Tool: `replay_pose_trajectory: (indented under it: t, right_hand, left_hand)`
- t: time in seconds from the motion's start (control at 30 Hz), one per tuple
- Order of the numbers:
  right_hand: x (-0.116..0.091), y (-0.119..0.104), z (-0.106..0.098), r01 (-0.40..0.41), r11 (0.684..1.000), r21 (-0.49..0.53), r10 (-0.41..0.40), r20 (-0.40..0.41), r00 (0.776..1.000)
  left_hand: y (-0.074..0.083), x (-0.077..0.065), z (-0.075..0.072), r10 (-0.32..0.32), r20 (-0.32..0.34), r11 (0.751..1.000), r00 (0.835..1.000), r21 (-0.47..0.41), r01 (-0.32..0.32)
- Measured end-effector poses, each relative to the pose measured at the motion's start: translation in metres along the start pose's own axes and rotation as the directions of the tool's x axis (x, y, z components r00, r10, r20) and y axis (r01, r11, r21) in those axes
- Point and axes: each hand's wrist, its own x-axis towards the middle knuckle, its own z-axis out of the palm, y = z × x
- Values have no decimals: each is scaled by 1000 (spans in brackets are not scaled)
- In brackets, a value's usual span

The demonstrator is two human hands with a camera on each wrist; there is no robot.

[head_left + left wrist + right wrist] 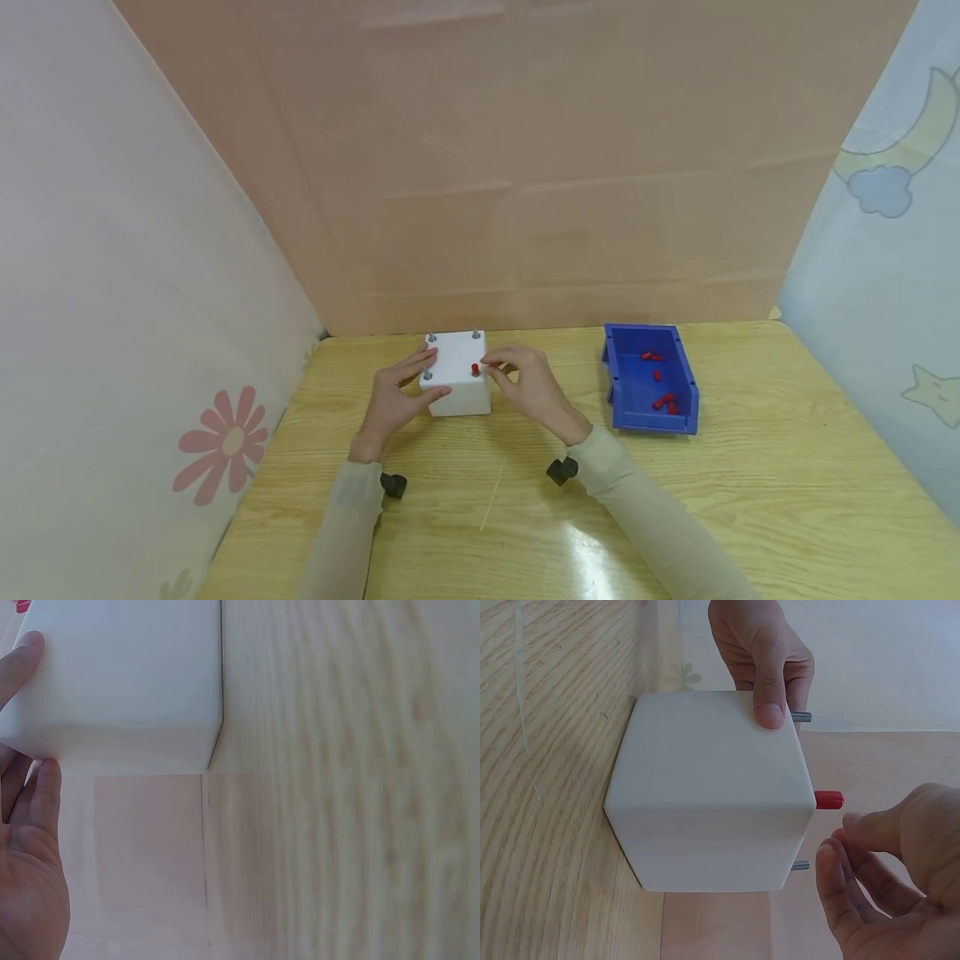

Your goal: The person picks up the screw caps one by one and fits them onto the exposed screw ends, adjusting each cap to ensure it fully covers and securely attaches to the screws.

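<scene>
A white block (459, 402) with a threaded metal stud at each top corner stands on the table. One stud, at the near right corner, wears a red cap (475, 369); bare metal shows on the far right stud (476, 334) and the near left stud (427, 375). My left hand (393, 400) holds the block at its left side, thumb on the front face and fingers along the left edge. Beside the red cap is my right hand (528, 383), fingers loosely bent. In the right wrist view its fingertips (826, 855) are apart from the cap (829, 799), with nothing between them.
A blue bin (654, 422) with several loose red caps (657, 376) stands to the right of the block on the wooden table (450, 517). Behind the table rises a brown paper backdrop (525, 208). Patterned cloth (150, 250) hangs along the left side.
</scene>
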Motion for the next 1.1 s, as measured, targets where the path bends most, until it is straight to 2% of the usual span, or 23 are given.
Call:
replay_pose_trajectory:
  t: [0.43, 0.83, 1.1]
  right_hand:
    - [-2, 2, -4, 9, 1000, -2, -9, -4, 1000]
    - [-7, 5, -9, -52, 998, -19, 52, 1, 999]
    - [-11, 9, -14, -40, 999, -28, 40, -14, 999]
  left_hand:
    - [-1, 0, 0, -8, 4, 1000, 1000, -2, 8]
    - [-2, -1, 0, -20, -2, 1000, 1000, -11, 20]
    - [-1, 0, -1, -27, 7, 1000, 1000, -4, 27]
